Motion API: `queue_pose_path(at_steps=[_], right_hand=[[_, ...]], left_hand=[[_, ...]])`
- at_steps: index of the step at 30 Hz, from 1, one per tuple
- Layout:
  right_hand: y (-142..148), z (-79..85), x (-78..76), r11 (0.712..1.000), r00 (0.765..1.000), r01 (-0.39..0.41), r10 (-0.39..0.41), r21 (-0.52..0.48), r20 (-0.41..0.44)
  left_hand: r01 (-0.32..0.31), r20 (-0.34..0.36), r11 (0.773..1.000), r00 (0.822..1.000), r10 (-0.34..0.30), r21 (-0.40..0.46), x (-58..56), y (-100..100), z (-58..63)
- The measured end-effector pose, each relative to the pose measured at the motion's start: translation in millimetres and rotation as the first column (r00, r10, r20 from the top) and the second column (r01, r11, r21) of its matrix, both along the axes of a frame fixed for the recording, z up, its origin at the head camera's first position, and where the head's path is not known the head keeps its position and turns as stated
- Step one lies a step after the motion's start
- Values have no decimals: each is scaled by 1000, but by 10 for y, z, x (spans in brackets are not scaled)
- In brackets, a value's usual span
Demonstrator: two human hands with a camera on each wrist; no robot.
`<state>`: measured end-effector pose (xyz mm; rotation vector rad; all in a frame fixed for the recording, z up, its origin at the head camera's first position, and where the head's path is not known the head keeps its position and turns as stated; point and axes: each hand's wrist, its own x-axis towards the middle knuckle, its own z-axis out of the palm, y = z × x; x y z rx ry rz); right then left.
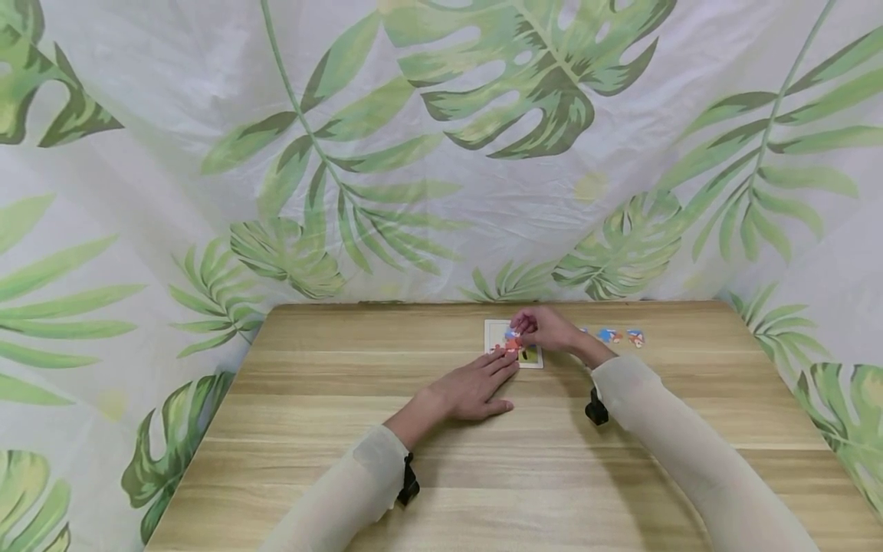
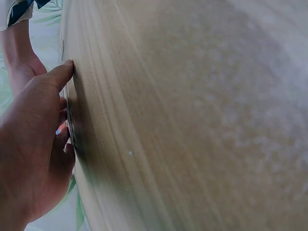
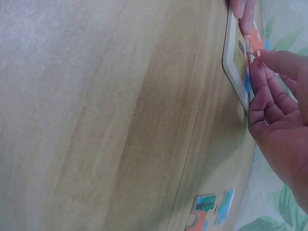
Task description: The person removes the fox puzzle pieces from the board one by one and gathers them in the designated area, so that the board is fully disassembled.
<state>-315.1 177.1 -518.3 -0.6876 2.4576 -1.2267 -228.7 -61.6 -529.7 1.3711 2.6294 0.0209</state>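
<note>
A small jigsaw puzzle in a white-bordered tray (image 1: 489, 331) lies near the table's far edge. Some orange-red and blue pieces sit inside it. My left hand (image 1: 469, 389) lies palm down, with its extended fingertips resting on the tray's near side and on the orange-red pieces. From the right, my right hand (image 1: 548, 330) reaches over the tray. In the right wrist view, thumb and index finger of this hand (image 3: 281, 103) pinch the edge of a small puzzle piece (image 3: 258, 54) just over the tray. The fingers hide most of that piece.
Several loose puzzle pieces (image 1: 610, 336) lie in a row right of the tray, partly behind the right hand. The wooden table (image 1: 331, 383) ends at a leaf-patterned cloth (image 1: 414, 192) close behind the tray. A black device (image 1: 596, 408) is strapped under the right wrist.
</note>
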Motion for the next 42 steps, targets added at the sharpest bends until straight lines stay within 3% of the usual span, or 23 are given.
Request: queue_pose_path(at_steps=[28,42], right_hand=[[92,12,32,987,995,102,-100,-123,21],[377,167,163,979,991,124,-113,-163,78]], left_hand=[[3,-4,1000,1000,-3,21,19,-24,4],[-15,17,1000,1000,15,28,0,-20,-45]])
